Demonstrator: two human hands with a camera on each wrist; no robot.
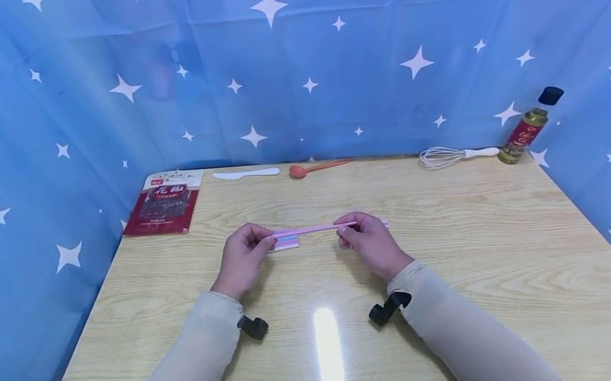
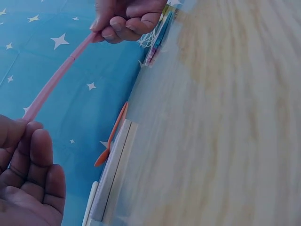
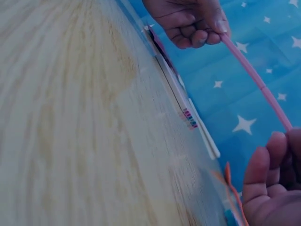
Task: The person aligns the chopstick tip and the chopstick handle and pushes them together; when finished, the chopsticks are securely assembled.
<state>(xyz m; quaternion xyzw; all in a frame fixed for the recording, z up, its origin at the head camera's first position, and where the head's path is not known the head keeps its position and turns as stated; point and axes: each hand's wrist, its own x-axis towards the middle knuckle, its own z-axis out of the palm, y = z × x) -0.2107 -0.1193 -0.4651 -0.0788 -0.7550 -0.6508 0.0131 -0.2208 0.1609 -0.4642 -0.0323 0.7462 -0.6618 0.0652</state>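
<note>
Both hands hold a slim pink straw [image 1: 314, 229] level above the table, one at each end. My left hand [image 1: 241, 260] pinches its left end between thumb and fingers. At the other end, my right hand [image 1: 372, 243] pinches it the same way. A fine line crosses the straw [image 2: 59, 75] partway along in the left wrist view. Beside the left fingers lies a flat piece with blue, pink and white stripes [image 1: 286, 243], partly hidden by that hand. Behind the right hand, a pale pink end [image 1: 385, 223] of something thin shows.
Along the table's far edge lie a red seasoning packet [image 1: 164, 206], a white knife [image 1: 245, 174], an orange spoon [image 1: 316, 167] and a whisk [image 1: 456, 155]. A bottle with a black cap [image 1: 524, 132] stands at the back right. A blue starred curtain [image 1: 286, 67] surrounds the table.
</note>
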